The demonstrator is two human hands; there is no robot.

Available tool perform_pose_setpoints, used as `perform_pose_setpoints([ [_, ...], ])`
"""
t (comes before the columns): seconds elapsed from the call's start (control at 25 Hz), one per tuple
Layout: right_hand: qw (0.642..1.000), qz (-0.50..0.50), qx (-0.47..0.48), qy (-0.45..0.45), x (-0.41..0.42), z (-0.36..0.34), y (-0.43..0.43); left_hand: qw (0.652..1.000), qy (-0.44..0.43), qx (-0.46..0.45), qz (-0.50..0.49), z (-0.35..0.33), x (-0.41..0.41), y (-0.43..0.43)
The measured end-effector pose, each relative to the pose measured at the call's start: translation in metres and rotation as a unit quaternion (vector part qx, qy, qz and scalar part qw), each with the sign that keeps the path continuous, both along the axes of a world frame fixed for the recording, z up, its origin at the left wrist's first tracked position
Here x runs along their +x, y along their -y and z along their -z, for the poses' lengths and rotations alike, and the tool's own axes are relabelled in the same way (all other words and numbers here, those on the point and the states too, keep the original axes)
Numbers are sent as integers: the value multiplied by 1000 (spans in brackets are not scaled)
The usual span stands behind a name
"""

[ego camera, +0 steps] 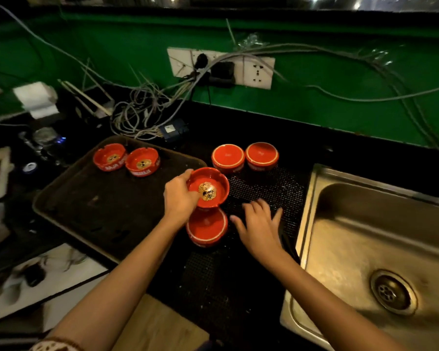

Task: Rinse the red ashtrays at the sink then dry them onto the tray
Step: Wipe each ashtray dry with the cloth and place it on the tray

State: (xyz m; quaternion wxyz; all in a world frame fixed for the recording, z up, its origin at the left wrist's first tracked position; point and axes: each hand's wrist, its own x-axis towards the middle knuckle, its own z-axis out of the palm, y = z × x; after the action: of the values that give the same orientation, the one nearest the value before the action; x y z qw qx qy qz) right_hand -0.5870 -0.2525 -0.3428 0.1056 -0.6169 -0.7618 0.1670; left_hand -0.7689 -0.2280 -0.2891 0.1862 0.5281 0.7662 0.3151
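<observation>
My left hand (180, 198) grips the rim of an upright red ashtray (211, 184) with a gold emblem, held just right of the dark tray (91, 209). Below it an upturned red ashtray (207, 228) lies on the black mesh mat (266, 183). My right hand (260, 226) hovers open over the mat, holding nothing. Two upright red ashtrays (110, 156) (143, 161) sit at the tray's far corner. Two more upturned ashtrays (228, 157) (262, 155) rest at the mat's far edge. The steel sink (380, 239) is at the right.
A tangle of cables (142, 115) and a wall socket panel (221, 67) lie behind the tray against the green wall. White tissue boxes (36, 97) and glassware (45, 143) stand at far left. A wooden board (157, 325) lies near the front edge.
</observation>
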Motion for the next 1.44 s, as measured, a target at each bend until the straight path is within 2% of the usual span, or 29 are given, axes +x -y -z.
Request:
perform_pose_setpoints([
  [0.2,996,-50,29,-73,-64,-16,-63,983,112,-50,-133,18,-60,-6],
  [0.36,993,-53,70,-73,-107,-13,-91,960,165,-73,-214,31,-91,-28],
  [0.6,993,-7,40,-113,-134,1,-99,961,201,-63,-180,51,-113,-54],
  [0.72,990,25,31,-137,-126,5,-98,955,247,-63,-150,54,-115,-62],
  [0.8,987,49,33,-152,-115,6,-97,960,231,-78,-140,49,-107,-57],
  [0.88,984,67,21,-163,-102,5,-91,983,141,-65,-93,46,-88,-34],
  [0.96,981,84,-9,-175,-88,1,-83,995,78,-47,50,45,-66,-8],
  [1.04,980,105,-46,-164,-74,-5,-70,969,12,-105,225,48,-52,0],
  [1.12,980,111,-90,-142,-62,-8,-54,922,-77,-181,335,46,-48,-9],
  [1.24,978,81,-161,-101,-55,-9,-29,880,-132,-238,389,34,-42,-19],
  [1.44,947,139,-193,-218,-57,-6,-13,895,-66,-256,359,42,-38,-17],
])
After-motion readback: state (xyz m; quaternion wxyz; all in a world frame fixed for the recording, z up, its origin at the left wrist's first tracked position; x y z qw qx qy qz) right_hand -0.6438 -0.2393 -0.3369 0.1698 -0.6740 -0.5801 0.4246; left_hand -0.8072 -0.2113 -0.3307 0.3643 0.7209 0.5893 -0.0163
